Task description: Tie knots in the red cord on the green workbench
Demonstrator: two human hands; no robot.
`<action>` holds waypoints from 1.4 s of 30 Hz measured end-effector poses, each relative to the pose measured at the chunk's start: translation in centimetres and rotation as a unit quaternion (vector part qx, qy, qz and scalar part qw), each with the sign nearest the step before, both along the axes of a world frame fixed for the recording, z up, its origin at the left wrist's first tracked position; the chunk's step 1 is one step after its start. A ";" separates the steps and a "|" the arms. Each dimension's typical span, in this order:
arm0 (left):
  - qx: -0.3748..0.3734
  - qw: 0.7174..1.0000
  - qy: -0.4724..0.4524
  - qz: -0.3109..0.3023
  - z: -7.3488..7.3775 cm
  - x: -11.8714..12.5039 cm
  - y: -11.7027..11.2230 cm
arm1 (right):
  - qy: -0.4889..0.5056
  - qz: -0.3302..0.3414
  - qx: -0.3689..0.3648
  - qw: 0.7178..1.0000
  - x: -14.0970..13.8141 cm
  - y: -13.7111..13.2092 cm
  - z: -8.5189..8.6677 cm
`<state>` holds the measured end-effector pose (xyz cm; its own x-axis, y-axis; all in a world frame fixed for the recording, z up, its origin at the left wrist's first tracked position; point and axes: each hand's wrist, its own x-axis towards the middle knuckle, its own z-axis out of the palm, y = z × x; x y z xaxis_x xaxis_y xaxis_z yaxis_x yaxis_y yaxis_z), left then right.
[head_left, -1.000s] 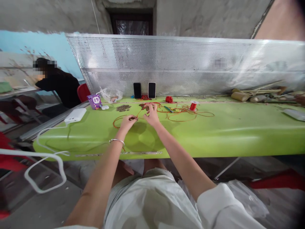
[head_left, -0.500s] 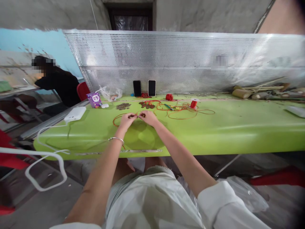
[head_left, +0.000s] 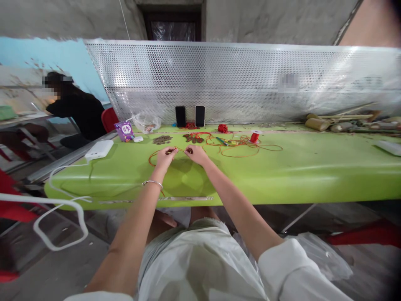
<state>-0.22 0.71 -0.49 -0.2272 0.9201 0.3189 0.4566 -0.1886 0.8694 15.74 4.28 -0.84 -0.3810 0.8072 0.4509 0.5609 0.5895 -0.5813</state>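
Observation:
Over the green table (head_left: 297,171) my left hand (head_left: 165,156) pinches a thin red cord (head_left: 153,156) that loops out to its left. My right hand (head_left: 196,154) pinches the same cord a short way to the right, so a short stretch runs between the two. A silver bangle sits on my left wrist. Behind my hands lie a tangle of red cord (head_left: 241,147), a small red spool (head_left: 255,136), a red cord ball (head_left: 222,128) and a pile of dark coins (head_left: 162,139).
Two phones (head_left: 190,116) lean on the perforated metal screen (head_left: 250,83). A white power bank (head_left: 99,149) with cable, a purple packet (head_left: 125,131) and a plastic bag (head_left: 146,123) lie at left. Bamboo pieces (head_left: 338,123) lie far right. Another person (head_left: 75,110) sits at left.
My right hand drew back from the far cord pile and met my left hand at the cord. The two hands have since moved a little apart along it.

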 end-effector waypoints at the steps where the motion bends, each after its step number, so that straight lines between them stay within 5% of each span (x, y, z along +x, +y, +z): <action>1: 0.000 1.000 0.001 0.003 0.0 0.0 0.0 | 0.001 -0.004 -0.002 1.000 0.0 0.0 0.0; 10: 0.012 0.996 0.063 -0.060 -0.1 0.2 -0.1 | 0.030 -0.014 -0.009 0.999 0.2 0.1 -0.1; 18: 0.013 0.987 0.102 -0.121 0.1 0.6 0.0 | 0.028 0.062 0.000 0.998 0.0 -0.1 -0.1; 42: 0.000 0.992 0.074 -0.102 0.5 0.5 -0.6 | 0.025 0.025 0.001 0.999 -0.2 -0.7 0.5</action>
